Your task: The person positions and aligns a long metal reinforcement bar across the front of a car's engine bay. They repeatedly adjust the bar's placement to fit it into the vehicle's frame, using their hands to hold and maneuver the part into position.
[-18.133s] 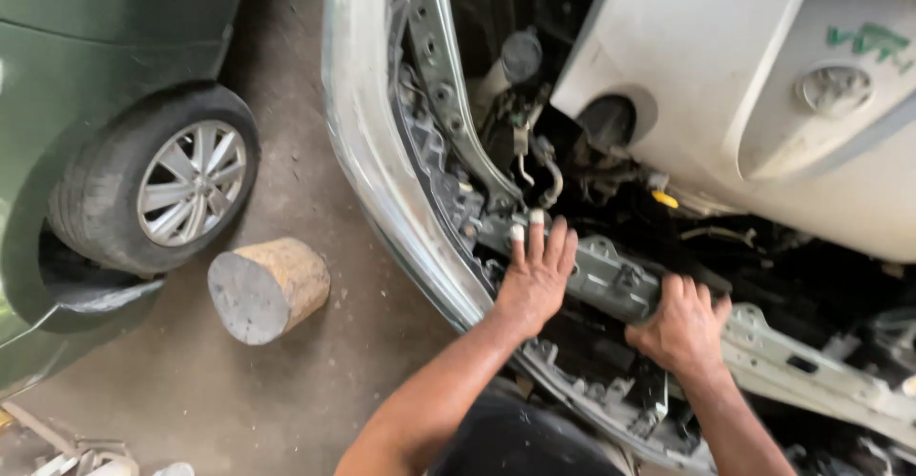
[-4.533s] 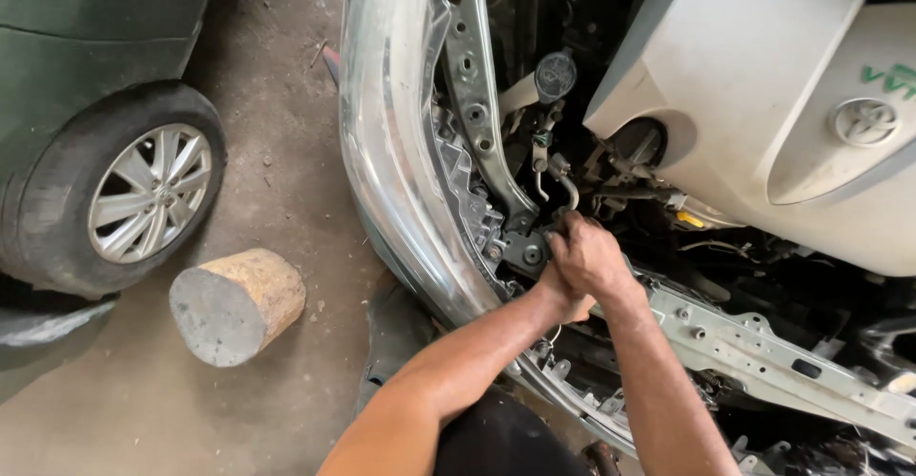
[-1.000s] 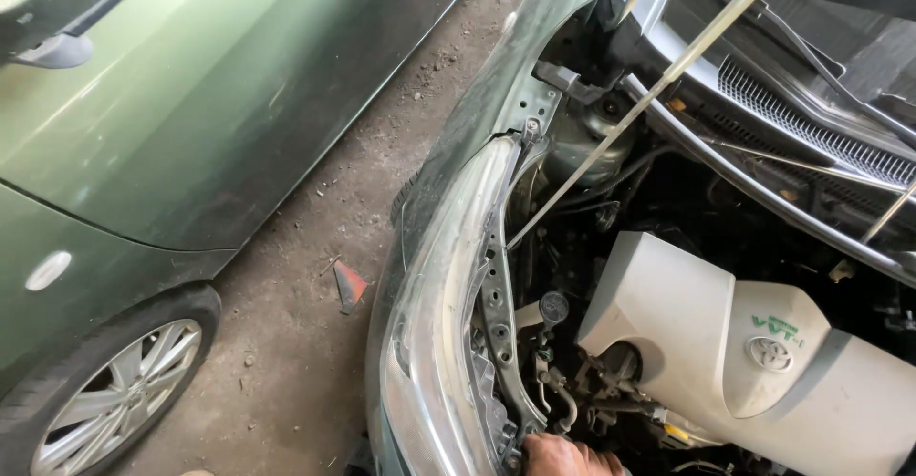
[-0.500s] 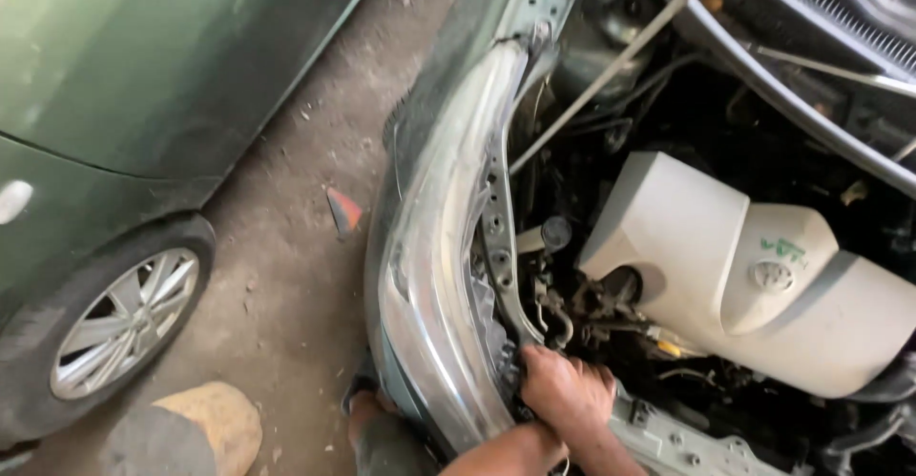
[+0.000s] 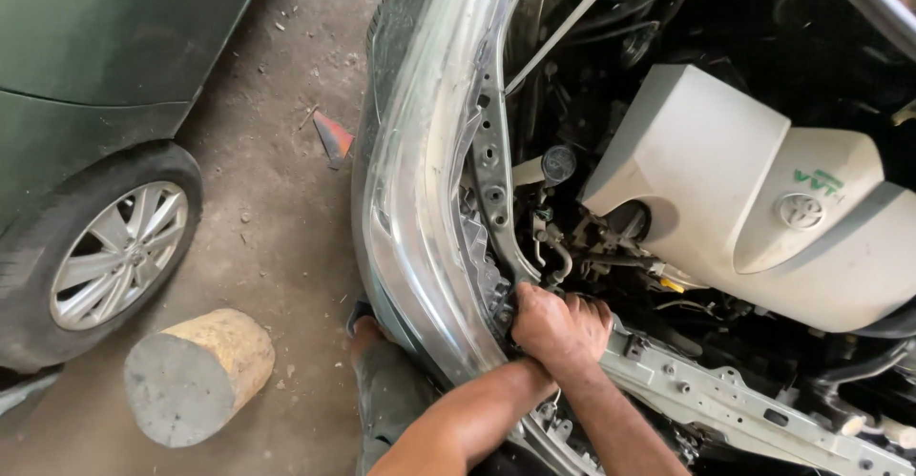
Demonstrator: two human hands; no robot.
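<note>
1. While the view has dropped back from the far end of the engine bay since a second ago, the hands have not left their spot: they are clamped at the same corner where the bumper meets the front support as several seconds back.
2. The right hand (image 5: 572, 328) lies on top, knuckles up, fingers curled tightly down over the end of the grey radiator support bar (image 5: 725, 402). Whatever sits under the palm is hidden, so I cannot tell what it grips.
3. The left hand (image 5: 528, 316) is almost wholly covered by the right; only its forearm, coming in from the lower left, is plain. I cannot tell how far its fingers are closed.
4. The thing being worked on, the silver front bumper cover (image 5: 410, 199), stands pulled a little off the perforated metal bracket (image 5: 489, 166) behind it, with the hands pressed right at its lower inner edge.
5. Half a second ago only one hand showed at this corner; now both forearms converge there, which I judge to mean a firmer two-handed pull or push at that joint.
6. Nearby: the pale engine cover (image 5: 725, 180) and a black round cap (image 5: 558, 163) just above the hands; a wooden log round (image 5: 196, 376) and the green car's wheel (image 5: 119, 247) well apart on the floor.
</note>
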